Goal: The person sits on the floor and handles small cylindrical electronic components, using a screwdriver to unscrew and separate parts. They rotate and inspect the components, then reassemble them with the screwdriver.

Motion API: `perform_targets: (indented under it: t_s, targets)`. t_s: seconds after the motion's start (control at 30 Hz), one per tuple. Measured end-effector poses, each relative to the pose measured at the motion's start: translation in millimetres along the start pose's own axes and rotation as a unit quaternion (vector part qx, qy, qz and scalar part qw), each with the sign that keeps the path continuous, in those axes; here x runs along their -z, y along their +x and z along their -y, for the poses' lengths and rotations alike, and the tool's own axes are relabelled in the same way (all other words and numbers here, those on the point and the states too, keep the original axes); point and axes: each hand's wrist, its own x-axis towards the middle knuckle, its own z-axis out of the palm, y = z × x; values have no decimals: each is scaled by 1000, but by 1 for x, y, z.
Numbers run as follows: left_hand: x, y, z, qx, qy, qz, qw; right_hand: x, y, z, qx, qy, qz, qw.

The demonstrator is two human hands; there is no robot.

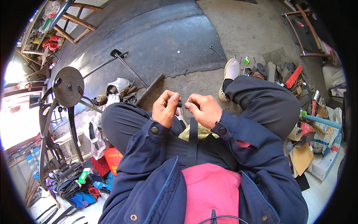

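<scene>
Above my lap, my left hand [166, 109] is closed, its thumb and fingers pinching a small dark cylindrical piece [179, 104]. The piece sticks out toward my other hand, and a bit of yellow shows between the fingers. Close by on the right, my right hand [205, 109] has its thumb and forefinger pressed together at the end of that piece. Whatever sits between those fingertips is too small to tell. Below the hands, a yellowish cloth or bag [200, 133] and a black strap [192, 140] show between my legs.
A hand-cranked machine with a round wheel [69, 86] stands at my left, near a metal stand [128, 69]. Tools and a red-handled item [294, 76] crowd the floor at my right. A red box [113, 159] lies beside my left thigh. Dark matting [156, 41] covers the floor ahead.
</scene>
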Motion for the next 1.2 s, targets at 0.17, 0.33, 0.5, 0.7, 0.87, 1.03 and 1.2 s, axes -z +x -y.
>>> perform_targets:
  t_s: [0.17,0.33,0.5,0.7,0.87,1.03,1.2]
  targets:
    - [-6,-1,1,-49,72,-38,996,-1,-3,5,-7,19,5,1000]
    - [-5,3,3,12,-33,-18,999,-5,4,-1,-71,182,51,979]
    - [-9,8,11,-76,116,-46,989,-3,2,2,21,-46,-16,999]
    - [-4,1,-3,45,-124,20,991,-5,5,0,-40,163,45,985]
    - [-12,5,3,5,74,-29,997,-7,6,-2,-1,44,8,999]
    - [-12,2,10,-73,114,-38,990,1,3,7,-37,67,37,996]
    - [-13,1,11,-64,163,-47,983,3,2,15,-5,0,22,1000]
